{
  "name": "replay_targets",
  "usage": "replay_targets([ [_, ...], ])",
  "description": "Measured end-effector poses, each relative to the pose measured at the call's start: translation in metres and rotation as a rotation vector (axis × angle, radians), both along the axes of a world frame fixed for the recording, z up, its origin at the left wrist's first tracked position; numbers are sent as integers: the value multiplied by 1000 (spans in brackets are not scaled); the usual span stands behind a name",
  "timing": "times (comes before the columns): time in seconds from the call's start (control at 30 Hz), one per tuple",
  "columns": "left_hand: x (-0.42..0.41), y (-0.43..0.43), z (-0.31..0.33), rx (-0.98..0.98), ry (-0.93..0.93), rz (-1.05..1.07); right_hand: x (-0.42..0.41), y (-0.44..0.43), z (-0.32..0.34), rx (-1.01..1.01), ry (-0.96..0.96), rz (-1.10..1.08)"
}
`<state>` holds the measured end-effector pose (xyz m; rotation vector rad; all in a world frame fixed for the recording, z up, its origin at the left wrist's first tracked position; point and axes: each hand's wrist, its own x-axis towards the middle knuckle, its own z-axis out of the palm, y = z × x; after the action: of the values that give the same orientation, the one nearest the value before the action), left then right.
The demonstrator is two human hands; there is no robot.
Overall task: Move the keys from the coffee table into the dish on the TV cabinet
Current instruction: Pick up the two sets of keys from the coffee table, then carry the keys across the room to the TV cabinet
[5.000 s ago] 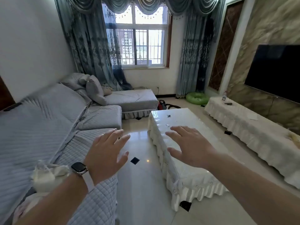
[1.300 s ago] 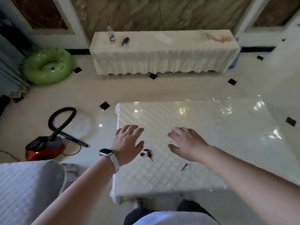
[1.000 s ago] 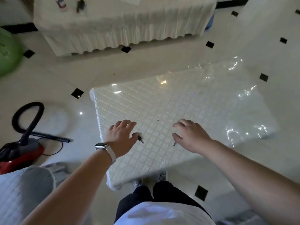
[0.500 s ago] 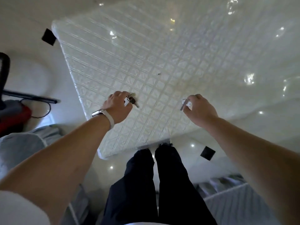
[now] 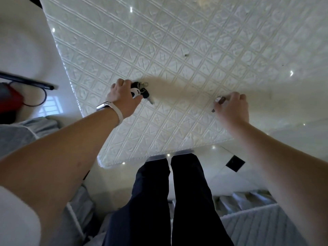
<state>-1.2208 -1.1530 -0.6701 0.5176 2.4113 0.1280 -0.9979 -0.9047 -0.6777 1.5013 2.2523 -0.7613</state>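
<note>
I look straight down on the white quilted coffee table (image 5: 177,41). My left hand (image 5: 122,98), with a watch on the wrist, is closed around a key bunch (image 5: 142,92) with black fobs, a white tag and a metal ring; one key blade sticks out toward the right. My right hand (image 5: 232,107) pinches a second, single key (image 5: 219,102) with a white-and-brown head, its blade pointing down-left. Both key sets sit at or just above the tabletop. The TV cabinet and the dish are out of view.
My dark-trousered legs (image 5: 170,192) stand against the table's near edge. A red vacuum cleaner (image 5: 8,102) with a black wand lies on the glossy floor at left. Grey sofa cushions (image 5: 257,222) flank me at the bottom left and right.
The view has dropped closer to the table. Both hands, which were reaching for the keys a second ago, have closed on them; the left grip now shows more of the bunch.
</note>
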Motion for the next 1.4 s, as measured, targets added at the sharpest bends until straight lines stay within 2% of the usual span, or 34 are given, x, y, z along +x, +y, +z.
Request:
replay_targets([
  [0.17,1,3,-14,62,-21,67,1,-5,-14,7,99,-54],
  [0.33,2,3,-13,93,-54,64,1,-2,-15,-18,66,-40],
  [0.5,8,9,6,158,-92,254,-5,-9,-4,-68,73,31],
  [0.63,16,10,35,253,-133,293,-10,-20,23,-177,209,-58],
  [0.93,30,30,169,626,-207,383,-26,-29,163,-381,511,-410],
  [1.2,49,48,331,911,-319,298,-3,-50,325,-309,747,-477],
  [1.4,82,75,417,1075,-482,176,39,-54,425,-191,937,-583],
])
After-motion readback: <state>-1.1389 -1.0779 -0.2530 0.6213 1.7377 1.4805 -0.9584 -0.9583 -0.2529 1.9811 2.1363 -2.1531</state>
